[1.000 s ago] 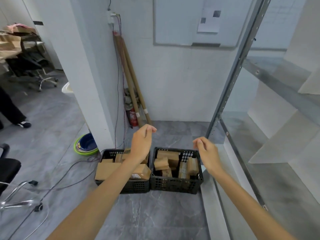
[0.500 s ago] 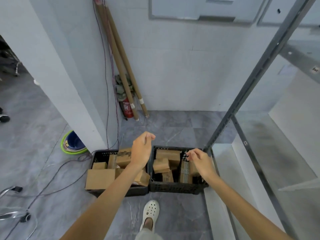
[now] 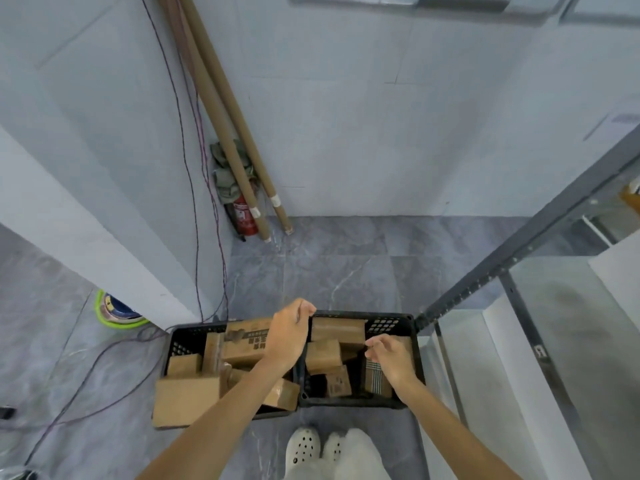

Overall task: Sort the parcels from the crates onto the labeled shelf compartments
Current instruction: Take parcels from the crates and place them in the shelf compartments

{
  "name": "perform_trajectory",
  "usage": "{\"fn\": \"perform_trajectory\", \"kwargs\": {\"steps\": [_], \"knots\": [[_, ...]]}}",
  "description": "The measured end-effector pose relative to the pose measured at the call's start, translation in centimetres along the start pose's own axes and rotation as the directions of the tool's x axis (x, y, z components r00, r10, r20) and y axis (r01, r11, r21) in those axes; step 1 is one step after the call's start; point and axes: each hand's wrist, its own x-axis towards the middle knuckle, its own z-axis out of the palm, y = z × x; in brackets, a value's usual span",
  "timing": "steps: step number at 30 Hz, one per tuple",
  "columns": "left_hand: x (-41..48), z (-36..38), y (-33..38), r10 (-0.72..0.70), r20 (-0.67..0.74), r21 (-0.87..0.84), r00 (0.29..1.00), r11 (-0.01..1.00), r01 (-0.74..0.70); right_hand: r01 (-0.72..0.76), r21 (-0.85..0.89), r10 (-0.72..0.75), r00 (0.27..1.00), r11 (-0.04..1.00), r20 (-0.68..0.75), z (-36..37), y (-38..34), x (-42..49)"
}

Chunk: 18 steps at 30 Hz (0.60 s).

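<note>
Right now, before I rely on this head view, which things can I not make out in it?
All in the head view:
Print on the parcel by the left hand: too blurred to read.
Shelf tag: too small to read.
Striped parcel: partly covered by the right hand; contact unclear.
Shelf compartments: cut off by the right edge.
Left crate floor: hidden by its load.

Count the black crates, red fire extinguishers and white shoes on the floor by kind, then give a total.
Black crates: 2 (left crate, right crate)
Red fire extinguisher: 1
White shoes: 2 (left shoe, right shoe)
Total: 5
</note>
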Motion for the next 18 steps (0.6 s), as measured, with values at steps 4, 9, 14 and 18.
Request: {"fn": "perform_trajectory", "kwargs": {"steps": [4,9,14,18], "knots": [[3.0,2.1,-2.3,-0.092,0.004,-0.001,0.996,0.996,0.092,-0.075,-0.007,0.075,0.997,0.997,-0.001,0.6,1.0,4.4],[6.5,5.6,-7.2,-0.229,0.021,-0.014,0.973,0.973,0.229,-0.185,-0.004,0.185,0.982,0.983,0.026,2.8,3.4,10.3],[8.7,9.6,-13.2,-0.388,0.049,-0.095,0.92,0.916,0.391,-0.289,-0.003,0.289,0.956,0.957,0.049,6.4,7.6,15.2],[10.5,14.1,-18.5,-0.454,0.093,-0.071,0.886,0.885,0.461,-0.333,-0.061,0.336,0.94,0.941,0.054,9.4,12.8,20.3]]}}
